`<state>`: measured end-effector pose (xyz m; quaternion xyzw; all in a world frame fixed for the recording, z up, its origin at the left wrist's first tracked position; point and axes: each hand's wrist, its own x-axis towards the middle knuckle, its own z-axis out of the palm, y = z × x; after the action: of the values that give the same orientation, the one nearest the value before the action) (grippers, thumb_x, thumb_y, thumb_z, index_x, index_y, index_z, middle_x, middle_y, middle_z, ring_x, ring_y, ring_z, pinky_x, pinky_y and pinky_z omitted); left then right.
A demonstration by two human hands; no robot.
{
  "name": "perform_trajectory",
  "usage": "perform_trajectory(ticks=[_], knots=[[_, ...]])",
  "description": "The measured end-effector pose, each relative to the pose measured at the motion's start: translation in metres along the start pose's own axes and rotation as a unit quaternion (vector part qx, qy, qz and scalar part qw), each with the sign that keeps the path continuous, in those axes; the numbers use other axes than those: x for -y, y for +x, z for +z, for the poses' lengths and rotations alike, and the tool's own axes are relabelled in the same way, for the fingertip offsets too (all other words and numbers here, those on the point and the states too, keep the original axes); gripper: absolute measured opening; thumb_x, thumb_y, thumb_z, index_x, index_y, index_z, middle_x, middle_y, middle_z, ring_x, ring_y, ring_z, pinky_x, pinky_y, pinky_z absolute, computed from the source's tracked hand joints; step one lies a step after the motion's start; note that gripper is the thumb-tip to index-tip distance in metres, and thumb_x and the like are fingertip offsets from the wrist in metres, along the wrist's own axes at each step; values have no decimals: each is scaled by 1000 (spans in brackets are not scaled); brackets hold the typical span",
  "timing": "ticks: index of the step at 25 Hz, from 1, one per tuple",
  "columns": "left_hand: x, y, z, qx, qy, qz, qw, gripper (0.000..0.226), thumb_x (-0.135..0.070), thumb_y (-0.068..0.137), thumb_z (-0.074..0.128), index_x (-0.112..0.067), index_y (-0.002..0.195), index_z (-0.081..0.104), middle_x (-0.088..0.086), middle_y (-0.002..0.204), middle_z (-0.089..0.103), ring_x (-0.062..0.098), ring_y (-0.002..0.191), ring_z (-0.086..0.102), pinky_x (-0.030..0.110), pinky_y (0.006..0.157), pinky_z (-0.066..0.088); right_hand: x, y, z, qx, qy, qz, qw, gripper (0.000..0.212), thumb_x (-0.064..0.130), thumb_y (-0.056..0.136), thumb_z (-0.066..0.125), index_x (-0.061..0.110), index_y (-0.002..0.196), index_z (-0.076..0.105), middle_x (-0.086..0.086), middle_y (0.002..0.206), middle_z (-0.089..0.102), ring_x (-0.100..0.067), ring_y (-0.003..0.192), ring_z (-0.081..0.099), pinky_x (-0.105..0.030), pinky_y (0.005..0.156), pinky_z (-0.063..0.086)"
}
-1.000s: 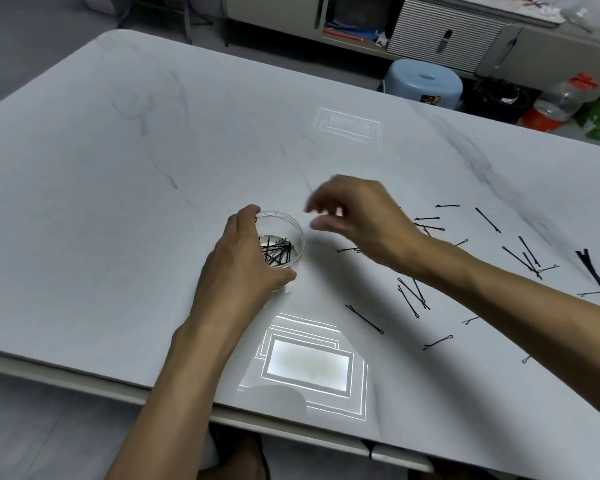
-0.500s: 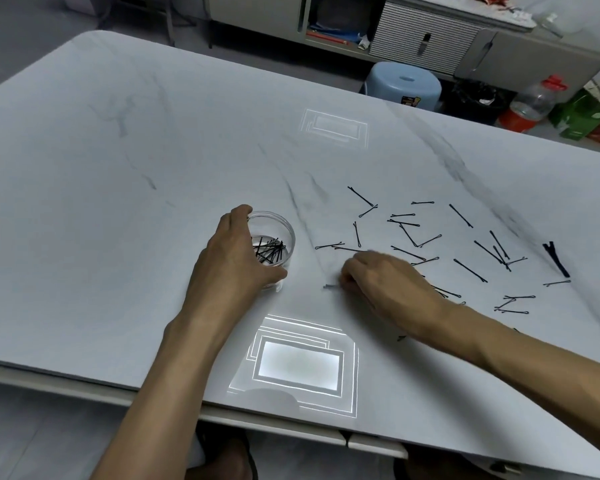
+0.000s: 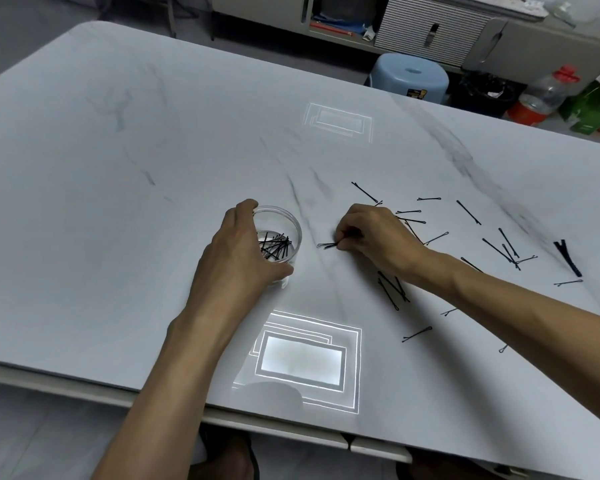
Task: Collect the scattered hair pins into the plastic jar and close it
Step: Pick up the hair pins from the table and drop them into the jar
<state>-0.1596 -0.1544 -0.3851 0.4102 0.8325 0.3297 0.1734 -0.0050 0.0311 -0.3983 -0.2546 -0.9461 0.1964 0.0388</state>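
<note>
Head view shows my left hand wrapped round the jar, thumb on its near side and fingers curled over the far rim, its grip pressed against the clear wall. The jar stands upright and open on the desk, with a small heap of black pins lying crossed on its bottom. I see no lid on it.

My right hand rests low on the desk just right of the jar, fingertips bunched together, its grip pinching a few pins whose ends stick out to the left and lie on the surface. Those pins sit between the jar and the hand, apart from the jar.

More loose pins are scattered to the right, some beyond the hand and some partly hidden under my forearm; a crossed pair lies just beside the wrist, and single ones lie nearer the desk edge. A thicker black clip lies far right. Two bright lamp reflections show on the glossy top, one near me and one farther off.
</note>
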Motion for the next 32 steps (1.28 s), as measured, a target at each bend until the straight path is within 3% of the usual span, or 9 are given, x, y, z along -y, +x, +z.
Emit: perform_trajectory(ticks=[6,10,11,15,18,20,22,25,32], knots=[[-2,0,2,1,4,3,1000,94,-32,64,82,-23,141,30,-5,141,41,20,120,48,26,83,33,-3,-8,9,-21,-168,-103,980,8,2,92,54,4,95,62,-11,90,60,-31,82,54,-39,71,44],[-4,0,5,4,6,8,1000,94,-32,63,83,-22,141,31,-5,141,42,21,120,48,25,83,34,7,5,-14,-103,-7,-17,994,24,17,93,44,19,75,60,8,68,57,-14,65,53,-26,70,44],[-5,0,5,4,8,9,1000,94,-33,63,83,-23,141,31,-4,141,42,21,120,48,26,83,34,11,9,-23,-107,14,-49,993,22,14,92,45,20,76,58,12,66,57,-4,60,52,-19,65,42],[-8,0,7,7,7,13,1000,97,-33,61,84,-22,142,30,-3,141,42,21,120,49,28,86,37,55,22,-47,-1,-41,-173,984,19,0,86,59,19,90,60,15,77,62,-1,64,55,-18,63,47],[-10,1,9,7,10,16,1000,98,-34,61,83,-23,142,30,-3,142,42,20,119,49,26,82,36,69,27,-42,36,-2,-208,977,11,11,87,68,14,98,69,5,89,69,-4,76,58,-16,72,45],[-10,1,10,4,10,12,1000,97,-35,61,83,-23,141,30,-4,142,42,20,119,49,26,82,35,57,28,-43,-25,43,-165,985,12,16,90,66,13,100,72,4,95,71,-5,80,58,-13,76,43],[-10,0,10,6,7,9,1000,97,-33,61,83,-23,142,30,-6,143,41,20,120,49,26,83,34,25,33,-49,-90,59,-27,994,14,16,92,62,10,100,72,0,97,72,-7,83,57,-17,77,45],[-12,-2,10,12,3,12,1000,96,-32,62,83,-23,142,30,-6,143,40,19,121,48,25,84,34,-29,37,-48,-26,31,196,980,24,27,91,63,7,105,67,-5,99,66,-20,89,56,-27,70,43],[-14,-1,10,13,7,15,1000,94,-33,64,83,-24,141,30,-7,143,40,19,121,48,27,87,36,-38,40,-26,-28,74,171,982,31,45,84,67,15,87,67,4,83,65,-16,79,57,-23,64,43]])
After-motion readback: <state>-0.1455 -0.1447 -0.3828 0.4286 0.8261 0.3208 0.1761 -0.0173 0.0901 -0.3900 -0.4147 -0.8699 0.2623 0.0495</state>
